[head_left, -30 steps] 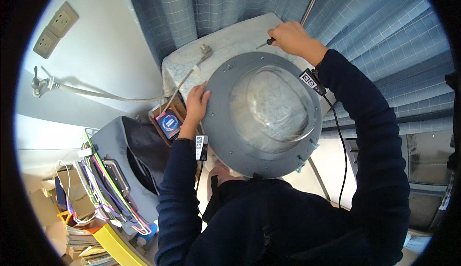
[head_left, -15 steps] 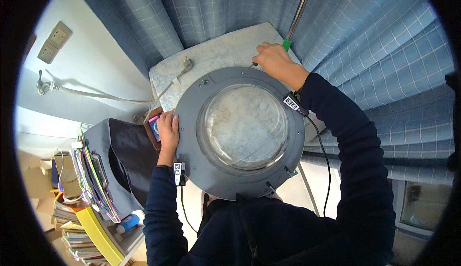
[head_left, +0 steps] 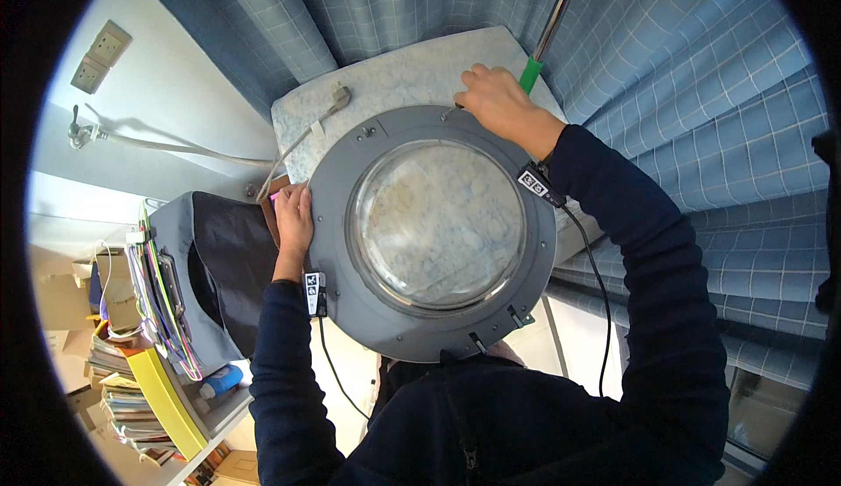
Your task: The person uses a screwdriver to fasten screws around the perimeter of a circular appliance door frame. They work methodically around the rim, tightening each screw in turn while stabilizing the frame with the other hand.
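Blue checked curtains (head_left: 701, 92) hang behind a small patterned table (head_left: 394, 83). At far left sit stacked books (head_left: 123, 390) and a grey bag (head_left: 188, 267). Your left hand (head_left: 293, 219) grips the left rim of the round grey door (head_left: 434, 232) with its glass window, fingers curled on the edge. Your right hand (head_left: 499, 105) rests on the top rim, fingers closed, seemingly around a green-handled screwdriver (head_left: 528, 74).

A round grey washer door (head_left: 433, 232) with a glass window lies on a small table (head_left: 394, 83). The left hand (head_left: 293, 214) grips its rim; the right hand (head_left: 498, 105) presses a screwdriver (head_left: 529, 74) at the top edge.
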A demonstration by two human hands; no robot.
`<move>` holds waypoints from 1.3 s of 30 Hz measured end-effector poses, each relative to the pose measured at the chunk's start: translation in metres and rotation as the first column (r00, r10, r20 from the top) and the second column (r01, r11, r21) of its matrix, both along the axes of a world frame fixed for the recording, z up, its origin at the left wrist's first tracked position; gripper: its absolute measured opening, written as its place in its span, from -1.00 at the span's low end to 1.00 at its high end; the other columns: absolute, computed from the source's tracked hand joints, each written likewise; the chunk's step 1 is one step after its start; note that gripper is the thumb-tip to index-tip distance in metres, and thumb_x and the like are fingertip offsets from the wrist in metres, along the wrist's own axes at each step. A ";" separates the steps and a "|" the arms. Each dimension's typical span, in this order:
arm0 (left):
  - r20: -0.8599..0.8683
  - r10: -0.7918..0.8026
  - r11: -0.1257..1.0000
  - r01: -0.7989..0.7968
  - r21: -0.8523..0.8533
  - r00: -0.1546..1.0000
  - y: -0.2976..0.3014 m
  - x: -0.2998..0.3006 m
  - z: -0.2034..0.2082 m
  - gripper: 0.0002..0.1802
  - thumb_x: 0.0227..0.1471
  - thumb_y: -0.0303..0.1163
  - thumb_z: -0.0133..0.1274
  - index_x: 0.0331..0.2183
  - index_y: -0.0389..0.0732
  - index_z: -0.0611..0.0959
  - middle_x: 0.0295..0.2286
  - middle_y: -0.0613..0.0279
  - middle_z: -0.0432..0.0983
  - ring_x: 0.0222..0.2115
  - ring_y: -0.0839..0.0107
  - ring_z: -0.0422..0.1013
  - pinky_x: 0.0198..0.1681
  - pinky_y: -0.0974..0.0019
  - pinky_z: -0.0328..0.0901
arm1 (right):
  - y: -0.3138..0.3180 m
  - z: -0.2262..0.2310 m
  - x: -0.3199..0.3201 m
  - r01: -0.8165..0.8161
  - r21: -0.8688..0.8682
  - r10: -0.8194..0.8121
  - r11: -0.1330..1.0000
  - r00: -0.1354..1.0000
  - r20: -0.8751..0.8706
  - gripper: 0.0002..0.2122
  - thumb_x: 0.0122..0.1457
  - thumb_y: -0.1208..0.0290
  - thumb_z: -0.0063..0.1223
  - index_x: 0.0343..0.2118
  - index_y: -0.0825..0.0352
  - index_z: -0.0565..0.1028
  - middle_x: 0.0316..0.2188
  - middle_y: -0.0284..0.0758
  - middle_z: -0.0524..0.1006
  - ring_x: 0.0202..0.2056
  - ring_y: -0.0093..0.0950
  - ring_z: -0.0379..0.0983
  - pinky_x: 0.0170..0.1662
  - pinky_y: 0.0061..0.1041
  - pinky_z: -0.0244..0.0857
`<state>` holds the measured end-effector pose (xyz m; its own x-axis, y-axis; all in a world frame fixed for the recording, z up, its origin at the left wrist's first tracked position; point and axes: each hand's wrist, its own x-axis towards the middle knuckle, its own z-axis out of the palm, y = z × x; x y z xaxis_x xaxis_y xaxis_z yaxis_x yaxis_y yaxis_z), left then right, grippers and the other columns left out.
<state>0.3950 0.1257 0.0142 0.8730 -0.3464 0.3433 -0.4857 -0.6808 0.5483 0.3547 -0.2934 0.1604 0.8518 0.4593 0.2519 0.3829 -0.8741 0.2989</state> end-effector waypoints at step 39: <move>-0.076 0.022 0.998 -0.027 -0.064 0.997 0.000 0.002 -0.004 -0.74 0.14 -0.32 -0.04 -0.20 -0.24 0.62 -0.29 0.07 0.42 -0.20 0.15 0.32 -0.05 0.20 0.17 | 0.027 0.011 0.043 0.131 -0.185 -0.196 0.974 0.896 -0.398 -0.90 -0.06 0.50 0.03 -0.62 0.24 0.56 -0.42 -0.20 0.57 -0.34 -0.25 0.53 -0.36 -0.29 0.38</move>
